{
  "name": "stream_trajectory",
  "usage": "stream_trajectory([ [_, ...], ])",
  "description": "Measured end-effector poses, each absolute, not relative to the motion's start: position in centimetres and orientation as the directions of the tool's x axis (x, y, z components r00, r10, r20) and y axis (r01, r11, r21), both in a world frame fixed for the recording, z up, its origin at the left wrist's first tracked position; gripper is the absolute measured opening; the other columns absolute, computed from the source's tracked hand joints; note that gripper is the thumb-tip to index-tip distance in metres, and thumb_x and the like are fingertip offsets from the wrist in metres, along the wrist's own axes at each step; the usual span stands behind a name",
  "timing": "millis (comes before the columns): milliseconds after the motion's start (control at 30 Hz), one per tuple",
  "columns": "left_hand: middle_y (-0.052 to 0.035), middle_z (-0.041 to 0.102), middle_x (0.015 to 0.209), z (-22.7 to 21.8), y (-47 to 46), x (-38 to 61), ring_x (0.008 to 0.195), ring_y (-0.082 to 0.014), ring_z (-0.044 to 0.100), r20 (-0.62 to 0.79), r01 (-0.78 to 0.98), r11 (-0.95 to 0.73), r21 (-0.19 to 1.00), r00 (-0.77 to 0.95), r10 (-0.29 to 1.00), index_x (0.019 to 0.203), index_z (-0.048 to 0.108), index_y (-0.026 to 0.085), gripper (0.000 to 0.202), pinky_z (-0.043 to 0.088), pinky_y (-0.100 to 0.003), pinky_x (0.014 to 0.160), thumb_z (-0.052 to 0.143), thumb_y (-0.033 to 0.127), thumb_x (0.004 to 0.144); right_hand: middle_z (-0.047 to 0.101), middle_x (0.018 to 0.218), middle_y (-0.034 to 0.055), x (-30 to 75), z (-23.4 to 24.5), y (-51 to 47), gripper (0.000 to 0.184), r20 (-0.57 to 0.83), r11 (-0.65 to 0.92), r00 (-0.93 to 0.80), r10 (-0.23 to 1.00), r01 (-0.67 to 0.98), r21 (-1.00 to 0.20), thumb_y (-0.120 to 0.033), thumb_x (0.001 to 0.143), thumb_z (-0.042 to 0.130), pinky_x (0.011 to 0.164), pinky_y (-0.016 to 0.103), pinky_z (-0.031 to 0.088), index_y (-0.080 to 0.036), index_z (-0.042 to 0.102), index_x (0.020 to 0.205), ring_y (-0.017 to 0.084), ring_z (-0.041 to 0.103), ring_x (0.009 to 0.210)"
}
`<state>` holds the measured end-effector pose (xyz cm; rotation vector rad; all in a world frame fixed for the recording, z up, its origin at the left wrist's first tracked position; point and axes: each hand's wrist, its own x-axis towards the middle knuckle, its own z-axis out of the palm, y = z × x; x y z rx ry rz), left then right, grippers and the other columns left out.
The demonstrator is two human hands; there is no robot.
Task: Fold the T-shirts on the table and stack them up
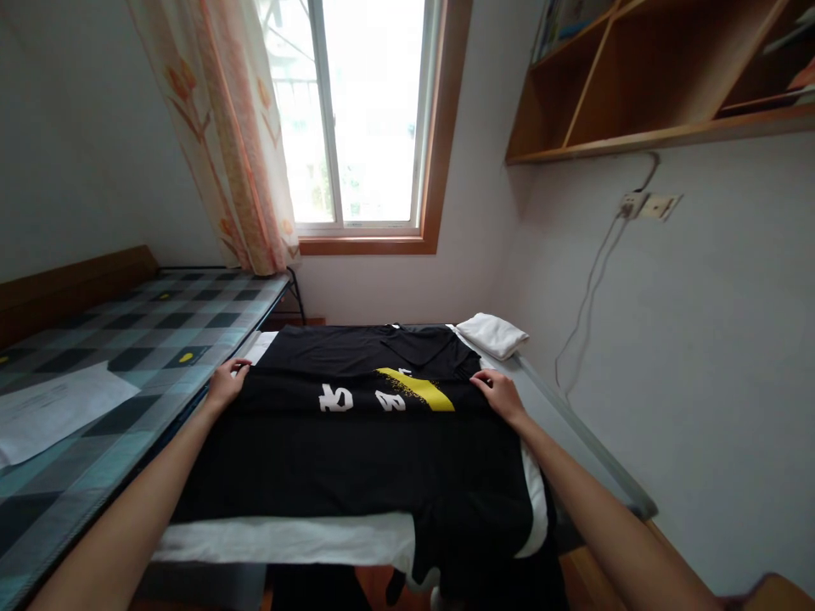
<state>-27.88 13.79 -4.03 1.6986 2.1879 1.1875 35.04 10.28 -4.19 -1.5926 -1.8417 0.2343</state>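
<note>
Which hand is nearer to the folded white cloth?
Right. The right hand is just on the near side of the white cloth, at the black shirt; the left hand is across the shirt, far left.

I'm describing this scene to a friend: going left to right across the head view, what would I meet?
Sheet of paper, left hand, yellow stripe on the black shirt, right hand, wall socket.

The table (586,433) is carrying a white cloth (286,539), whose near edge is showing below a black shirt (331,467) that is spreading across it. A folded white towel (491,335) is resting near the far right corner. Along the left, a bed (210,314) is bearing a checked cover, and printed paper (64,407) is lying on that.
</note>
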Motion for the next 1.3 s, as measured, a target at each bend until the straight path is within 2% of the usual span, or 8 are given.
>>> stream_trajectory([
  [167,-0.0127,0.072,0.092,-4.8,13.3,-27.3,0.089,-0.0285,0.067,0.389,0.843,0.101,0.529,-0.346,0.854,0.094,0.068,0.019,0.034,0.050,-0.032,0.075,0.048,0.041,0.076,0.067,0.094,0.0064,34.5,-3.7,9.5,0.021,0.289,0.119,-0.028,0.957,0.945,-0.304,-0.035,0.086,0.053,0.074,0.030,0.044,-0.022,0.069,0.085,0.020,0.062,0.085],
  [267,-0.0105,0.072,0.088,-4.8,12.6,-26.8,0.081,-0.0254,0.068,0.397,0.842,0.087,0.532,-0.339,0.853,0.101,0.067,0.019,0.038,0.050,-0.031,0.073,0.049,0.042,0.077,0.065,0.098,0.0076,33.3,-2.7,9.1,0.017,0.287,0.075,-0.038,0.957,0.990,-0.121,-0.031,0.086,0.055,0.080,0.034,0.040,-0.023,0.070,0.087,0.023,0.057,0.094],
  [333,-0.0092,0.072,0.084,-4.7,12.2,-26.5,0.075,-0.0234,0.068,0.394,0.829,0.082,0.554,-0.348,0.851,0.105,0.065,0.018,0.041,0.051,-0.030,0.070,0.049,0.043,0.078,0.064,0.101,0.0082,31.6,-1.8,9.2,0.018,0.320,0.101,-0.069,0.945,0.992,-0.082,-0.030,0.086,0.055,0.085,0.038,0.037,-0.022,0.071,0.089,0.025,0.054,0.099],
  [533,-0.0095,0.071,0.085,-4.9,11.6,-26.3,0.069,-0.0211,0.066,0.417,0.839,0.087,0.538,-0.355,0.837,0.108,0.064,0.016,0.047,0.051,-0.029,0.067,0.046,0.048,0.079,0.064,0.102,0.0082,23.2,-0.7,12.0,0.031,0.193,0.239,-0.191,0.962,0.933,-0.269,-0.039,0.094,0.045,0.085,0.035,0.035,-0.021,0.071,0.093,0.023,0.056,0.098],
  [767,-0.0098,0.069,0.085,-4.8,11.0,-26.3,0.064,-0.0190,0.065,0.371,0.788,0.060,0.613,-0.354,0.859,0.109,0.063,0.013,0.050,0.051,-0.027,0.061,0.046,0.048,0.077,0.063,0.108,0.0093,16.3,-1.6,15.0,0.029,0.056,0.154,-0.144,0.988,0.926,-0.345,-0.045,0.092,0.049,0.086,0.038,0.035,-0.021,0.067,0.094,0.026,0.055,0.103],
  [1067,-0.0108,0.070,0.096,-4.8,11.5,-26.1,0.074,-0.0203,0.066,0.466,0.804,0.013,0.595,-0.358,0.809,0.112,0.063,0.017,0.045,0.052,-0.030,0.073,0.046,0.046,0.081,0.061,0.108,0.0088,15.7,-3.0,15.0,0.025,0.199,0.229,-0.173,0.965,0.923,-0.310,-0.036,0.100,0.035,0.083,0.032,0.038,-0.022,0.055,0.105,0.021,0.058,0.098],
  [1200,-0.0105,0.070,0.094,-4.9,11.5,-26.1,0.063,-0.0181,0.063,0.422,0.816,0.037,0.577,-0.337,0.842,0.117,0.060,0.015,0.052,0.052,-0.030,0.068,0.048,0.049,0.080,0.060,0.110,0.0095,16.2,-2.9,14.6,0.026,0.251,0.246,-0.173,0.952,0.923,-0.294,-0.038,0.098,0.039,0.087,0.033,0.037,-0.022,0.056,0.108,0.023,0.055,0.102],
  [1300,-0.0115,0.070,0.096,-4.9,11.3,-26.1,0.074,-0.0207,0.066,0.441,0.848,0.026,0.529,-0.301,0.846,0.114,0.062,0.015,0.050,0.052,-0.030,0.074,0.047,0.047,0.079,0.059,0.111,0.0099,18.5,-2.4,13.8,0.027,0.311,0.264,-0.173,0.934,0.923,-0.280,-0.038,0.096,0.043,0.087,0.034,0.037,-0.022,0.057,0.113,0.024,0.054,0.102],
])
